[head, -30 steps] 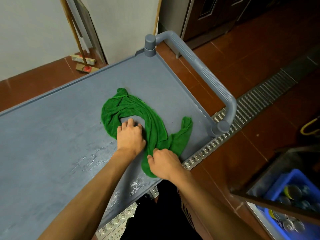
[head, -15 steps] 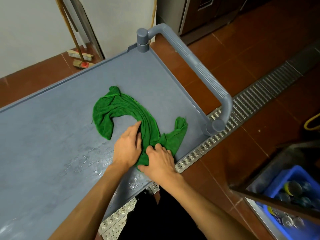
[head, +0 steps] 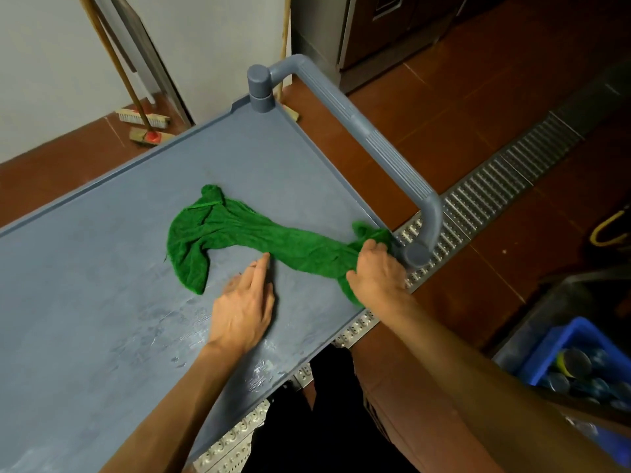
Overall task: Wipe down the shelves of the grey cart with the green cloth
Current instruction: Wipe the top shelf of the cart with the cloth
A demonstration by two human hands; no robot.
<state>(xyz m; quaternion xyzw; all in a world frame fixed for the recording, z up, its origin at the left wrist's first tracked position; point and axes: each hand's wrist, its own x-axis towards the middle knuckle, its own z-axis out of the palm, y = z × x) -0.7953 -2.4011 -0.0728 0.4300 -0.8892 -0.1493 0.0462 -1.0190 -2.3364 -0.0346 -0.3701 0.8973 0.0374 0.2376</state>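
The green cloth [head: 246, 233] lies stretched in a long strip across the grey cart's top shelf [head: 102, 285], which shows wet streaks near the front edge. My right hand [head: 375, 271] grips the cloth's right end at the shelf's near right corner, beside the handle post. My left hand [head: 244, 308] rests flat on the bare shelf with fingers straight, its fingertips just short of the cloth's lower edge.
The cart's grey handle [head: 375, 145] arches along the right end. Brooms [head: 146, 131] lean on the wall behind the cart. A metal floor drain grate [head: 495, 196] runs along the red tiles on the right. A blue crate of cans [head: 573, 367] sits at lower right.
My right hand has pulled the cloth's end rightward to the shelf corner, straightening the curled cloth into a strip. My left hand let go of the cloth and lies flat on the shelf.
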